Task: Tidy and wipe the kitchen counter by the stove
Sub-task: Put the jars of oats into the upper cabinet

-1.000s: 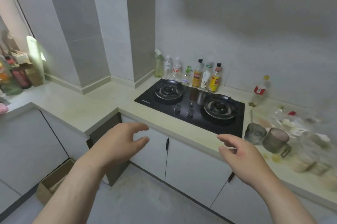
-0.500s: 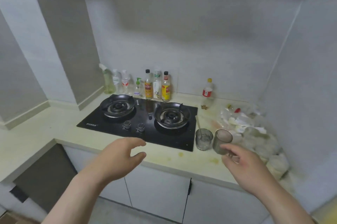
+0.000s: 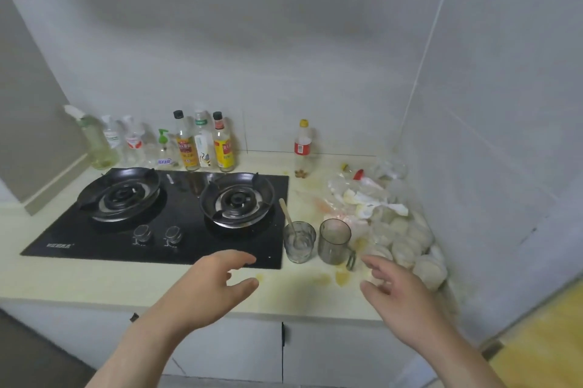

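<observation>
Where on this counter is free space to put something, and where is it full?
Free: the counter strip before the stove, left of the left hand; the stained patch before the glass and mug, between it and the right hand. Crowded: the right corner's rubbish pile; the bottles behind the stove.

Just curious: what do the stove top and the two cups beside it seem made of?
The stove top looks like glossy black glass: it mirrors the bottles. The left cup seems clear glass, showing the stick inside. The handled cup is smoky and translucent, plastic or glass; I cannot tell.
</observation>
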`<state>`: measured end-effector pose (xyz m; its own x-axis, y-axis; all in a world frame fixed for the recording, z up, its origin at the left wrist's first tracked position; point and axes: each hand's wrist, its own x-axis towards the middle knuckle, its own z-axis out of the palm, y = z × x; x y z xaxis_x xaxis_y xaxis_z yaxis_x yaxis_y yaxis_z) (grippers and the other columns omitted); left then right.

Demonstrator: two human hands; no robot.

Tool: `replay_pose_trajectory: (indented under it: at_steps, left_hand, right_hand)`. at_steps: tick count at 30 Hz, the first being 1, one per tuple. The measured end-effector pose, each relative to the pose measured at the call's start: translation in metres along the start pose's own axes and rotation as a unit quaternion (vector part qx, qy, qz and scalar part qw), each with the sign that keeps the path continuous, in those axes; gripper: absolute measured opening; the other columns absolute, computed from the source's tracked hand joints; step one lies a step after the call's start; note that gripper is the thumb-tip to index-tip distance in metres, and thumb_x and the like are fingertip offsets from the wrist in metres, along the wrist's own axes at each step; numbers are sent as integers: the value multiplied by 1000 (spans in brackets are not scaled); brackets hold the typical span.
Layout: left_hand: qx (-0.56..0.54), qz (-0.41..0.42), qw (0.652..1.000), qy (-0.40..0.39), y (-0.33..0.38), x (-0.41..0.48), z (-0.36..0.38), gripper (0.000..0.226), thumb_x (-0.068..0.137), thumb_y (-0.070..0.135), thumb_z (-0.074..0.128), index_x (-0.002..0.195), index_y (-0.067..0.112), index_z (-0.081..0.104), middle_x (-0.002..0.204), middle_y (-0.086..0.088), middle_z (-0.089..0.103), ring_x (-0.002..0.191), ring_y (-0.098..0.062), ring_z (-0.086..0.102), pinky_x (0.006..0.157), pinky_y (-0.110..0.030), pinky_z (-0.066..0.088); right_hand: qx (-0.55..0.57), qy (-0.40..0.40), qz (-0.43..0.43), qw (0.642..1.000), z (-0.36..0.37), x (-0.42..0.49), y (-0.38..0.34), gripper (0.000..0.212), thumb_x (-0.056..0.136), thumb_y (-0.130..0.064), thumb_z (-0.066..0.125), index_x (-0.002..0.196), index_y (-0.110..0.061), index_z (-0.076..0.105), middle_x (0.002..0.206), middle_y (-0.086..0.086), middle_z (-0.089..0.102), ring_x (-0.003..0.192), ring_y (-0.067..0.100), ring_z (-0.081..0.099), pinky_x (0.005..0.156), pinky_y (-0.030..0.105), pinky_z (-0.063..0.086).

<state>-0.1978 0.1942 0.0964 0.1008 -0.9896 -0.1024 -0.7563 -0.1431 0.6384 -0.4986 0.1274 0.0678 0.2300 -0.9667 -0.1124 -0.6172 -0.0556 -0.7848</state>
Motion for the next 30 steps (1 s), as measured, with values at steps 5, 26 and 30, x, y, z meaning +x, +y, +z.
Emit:
replay_pose_trajectory:
  at_steps: [5,26,30]
  left_hand:
    - [-42,0,999,-33,-24,60,8,52,88,40,67,137,36,49,126,23,46,115,-3,51,91,-15,42]
    - [-68,99,975,-185,-19,206,75,49,69,59,61,108,31,69,101,14,67,95,-1,64,89,-29,52]
    - [-32,119,974,-191,7,208,90,35,71,59,57,99,39,65,92,20,63,87,3,60,80,-22,48]
  right_hand:
    - [7,-7,39,999,14,44,6,43,88,-31,64,127,-47,51,122,-18,55,114,1,55,95,23,44]
    - [-149,15,158,976,-1,121,92,58,80,-44,67,134,-42,47,127,-13,53,116,10,54,96,32,47]
    - [-164,-18,149,975,-4,128,108,57,77,-55,61,130,-42,44,124,-11,53,115,13,54,93,34,48]
